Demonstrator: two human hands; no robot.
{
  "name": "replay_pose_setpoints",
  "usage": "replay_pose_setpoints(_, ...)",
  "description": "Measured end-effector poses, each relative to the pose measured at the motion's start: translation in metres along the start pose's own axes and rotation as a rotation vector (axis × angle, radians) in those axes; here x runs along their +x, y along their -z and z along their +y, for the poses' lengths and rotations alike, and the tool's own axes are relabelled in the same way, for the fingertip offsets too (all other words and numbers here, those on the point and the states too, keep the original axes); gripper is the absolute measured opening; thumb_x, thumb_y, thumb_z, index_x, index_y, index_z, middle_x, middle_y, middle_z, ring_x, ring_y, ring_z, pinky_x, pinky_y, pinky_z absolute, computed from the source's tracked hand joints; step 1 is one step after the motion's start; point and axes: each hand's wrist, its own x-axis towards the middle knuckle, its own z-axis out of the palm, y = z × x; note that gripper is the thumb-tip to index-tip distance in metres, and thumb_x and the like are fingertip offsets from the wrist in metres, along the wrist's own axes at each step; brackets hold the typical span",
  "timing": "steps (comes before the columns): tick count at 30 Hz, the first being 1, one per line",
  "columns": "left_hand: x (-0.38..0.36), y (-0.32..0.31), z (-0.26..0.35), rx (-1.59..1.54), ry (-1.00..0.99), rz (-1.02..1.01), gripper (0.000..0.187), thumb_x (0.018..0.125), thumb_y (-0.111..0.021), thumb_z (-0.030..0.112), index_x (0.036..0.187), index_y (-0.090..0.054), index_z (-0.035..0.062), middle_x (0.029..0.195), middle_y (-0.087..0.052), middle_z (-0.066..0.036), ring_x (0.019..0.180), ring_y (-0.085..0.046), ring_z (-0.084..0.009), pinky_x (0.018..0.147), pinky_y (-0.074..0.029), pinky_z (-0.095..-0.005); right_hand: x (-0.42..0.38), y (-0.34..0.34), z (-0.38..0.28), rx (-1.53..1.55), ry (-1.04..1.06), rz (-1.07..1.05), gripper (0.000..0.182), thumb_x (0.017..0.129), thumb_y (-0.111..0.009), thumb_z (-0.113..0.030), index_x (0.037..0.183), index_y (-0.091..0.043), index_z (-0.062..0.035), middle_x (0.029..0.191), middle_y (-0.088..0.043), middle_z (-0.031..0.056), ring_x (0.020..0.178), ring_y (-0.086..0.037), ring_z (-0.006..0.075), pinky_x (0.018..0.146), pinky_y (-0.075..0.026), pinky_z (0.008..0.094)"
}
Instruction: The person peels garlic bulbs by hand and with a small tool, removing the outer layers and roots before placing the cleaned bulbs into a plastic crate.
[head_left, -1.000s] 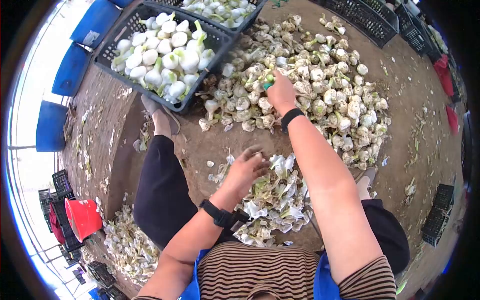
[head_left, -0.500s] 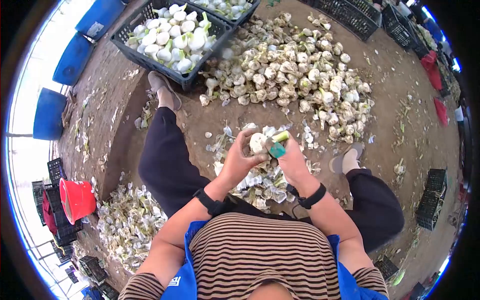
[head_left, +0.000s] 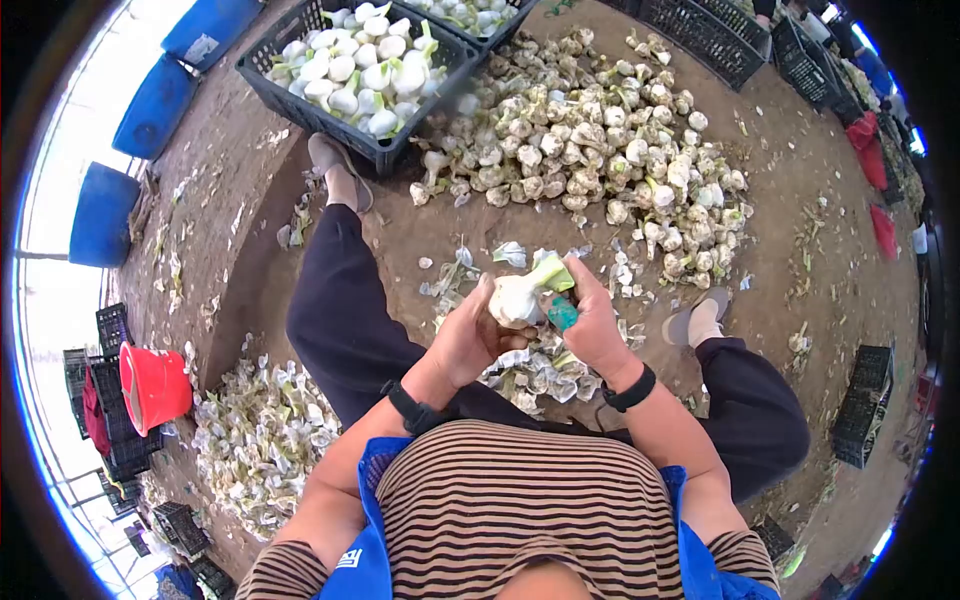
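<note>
A white garlic bulb (head_left: 514, 302) with a pale green stem is held in front of me above the ground. My left hand (head_left: 462, 338) is closed around the bulb from the left, its thumb along the upper side. My right hand (head_left: 600, 328) is closed at the stem end, fingertips against the green stalk. A green band or wrap (head_left: 563, 313) shows at the right thumb; I cannot tell whether it is part of a small tool. Loose garlic skins (head_left: 545, 375) lie on the ground below both hands.
A large heap of unpeeled garlic (head_left: 590, 150) spreads ahead. A black crate (head_left: 385, 150) of cleaned white bulbs stands at front left, another beside it. Peelings (head_left: 265, 440), a red bucket (head_left: 155, 388) and blue barrels (head_left: 103, 215) are left; black crates (head_left: 862, 405) stand right.
The bulb has turned so its stem points up and right, and more white surface shows. My right hand has shifted slightly right and down. The whole view has tilted a little.
</note>
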Motion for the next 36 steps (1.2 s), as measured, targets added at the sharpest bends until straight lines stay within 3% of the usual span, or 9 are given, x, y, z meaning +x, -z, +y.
replay_pose_setpoints(2, 0.012, 0.013, -0.001, -0.117, 0.185, -0.051, 0.056, 0.096, -0.026, 0.052, 0.12, -0.051, 0.0084, 0.104, -0.063, -0.012, 0.091, -0.062, -0.0246, 0.074, -0.054, -0.0353, 0.0, 0.003, -0.004, -0.111, 0.003, 0.015, 0.041, 0.079, -0.062, -0.005, 0.116, -0.048, 0.0066, 0.103, -0.06, 0.0188, 0.09, -0.059, 0.0306, 0.083, -0.045, 0.0342)
replay_pose_setpoints(4, 0.022, 0.009, -0.007, -0.007, 0.097, 0.08, 0.054, 0.095, -0.031, 0.051, 0.126, -0.045, 0.0086, 0.116, -0.057, -0.01, 0.101, -0.059, -0.0216, 0.083, -0.051, -0.0359, 0.005, 0.0, -0.001, -0.364, 0.199, 0.146, 0.033, 0.075, -0.063, -0.005, 0.106, -0.055, 0.0022, 0.098, -0.06, 0.0203, 0.085, -0.057, 0.0398, 0.077, -0.046, 0.0363)
replay_pose_setpoints(7, 0.018, 0.0, -0.011, 0.137, -0.022, 0.126, 0.051, 0.093, -0.047, 0.042, 0.131, -0.038, 0.0085, 0.125, -0.05, -0.006, 0.11, -0.054, -0.0188, 0.09, -0.047, -0.0358, 0.011, -0.009, -0.014, -0.03, 0.03, 0.104, 0.018, 0.078, -0.059, -0.001, 0.096, -0.058, -0.0013, 0.088, -0.062, 0.0128, 0.08, -0.061, 0.0216, 0.07, -0.047, 0.0299)
replay_pose_setpoints(13, 0.013, 0.012, -0.009, -0.101, 0.148, 0.004, 0.057, 0.083, -0.066, 0.026, 0.129, -0.042, 0.0035, 0.117, -0.056, -0.007, 0.107, -0.056, -0.0209, 0.092, -0.045, -0.0352, 0.01, 0.022, -0.009, -0.144, -0.074, 0.067, 0.019, 0.079, -0.056, 0.003, 0.097, -0.058, -0.0028, 0.085, -0.064, 0.0066, 0.08, -0.058, 0.0107, 0.07, -0.045, 0.024)
replay_pose_setpoints(17, -0.005, 0.0, 0.003, 0.066, 0.118, -0.082, 0.065, 0.074, -0.072, 0.025, 0.128, -0.044, 0.0016, 0.116, -0.058, -0.011, 0.105, -0.058, -0.0228, 0.09, -0.048, -0.0358, 0.015, 0.046, 0.033, -0.476, -0.068, 0.45, 0.019, 0.08, -0.056, -0.002, 0.098, -0.055, -0.0009, 0.091, -0.065, 0.0158, 0.081, -0.062, 0.029, 0.07, -0.047, 0.0376)
replay_pose_setpoints(20, -0.007, 0.0, -0.001, -0.018, 0.029, 0.024, 0.06, 0.078, -0.068, 0.041, 0.125, -0.048, 0.0087, 0.111, -0.06, -0.006, 0.098, -0.059, -0.0197, 0.08, -0.049, -0.0323, -0.004, 0.044, 0.014, -0.718, -0.307, -0.281, 0.03, 0.081, -0.061, -0.014, 0.108, -0.051, -0.0055, 0.096, -0.063, 0.0198, 0.09, -0.059, 0.0391, 0.075, -0.047, 0.043)
replay_pose_setpoints(24, -0.004, -0.002, -0.006, -0.028, 0.001, 0.114, 0.054, 0.085, -0.058, 0.048, 0.123, -0.049, 0.0106, 0.113, -0.058, -0.005, 0.097, -0.058, -0.0186, 0.083, -0.047, -0.0333, -0.009, 0.012, -0.017, -0.308, 0.067, 0.015, 0.032, 0.078, -0.066, -0.017, 0.107, -0.056, -0.0069, 0.092, -0.064, 0.0146, 0.09, -0.06, 0.0338, 0.075, -0.048, 0.0404)
replay_pose_setpoints(33, -0.005, -0.003, -0.008, 0.007, -0.036, 0.117, 0.046, 0.091, -0.051, 0.041, 0.12, -0.049, 0.005, 0.109, -0.058, -0.007, 0.094, -0.058, -0.0182, 0.083, -0.048, -0.0334, -0.001, 0.004, -0.027, -0.676, 0.397, -0.006, 0.018, 0.07, -0.06, -0.001, 0.087, -0.064, -0.0051, 0.079, -0.062, 0.0108, 0.074, -0.057, 0.0301, 0.067, -0.045, 0.0378)
replay_pose_setpoints(36, -0.007, -0.001, 0.001, 0.12, 0.067, -0.09, 0.056, 0.086, -0.058, 0.046, 0.118, -0.05, 0.001, 0.103, -0.06, -0.008, 0.091, -0.058, -0.0176, 0.077, -0.048, -0.0297, 0.007, 0.006, -0.024, -0.74, 0.483, 0.018, 0.015, 0.069, -0.059, -0.001, 0.083, -0.061, -0.0062, 0.075, -0.059, 0.0107, 0.072, -0.055, 0.0308, 0.066, -0.044, 0.0388)
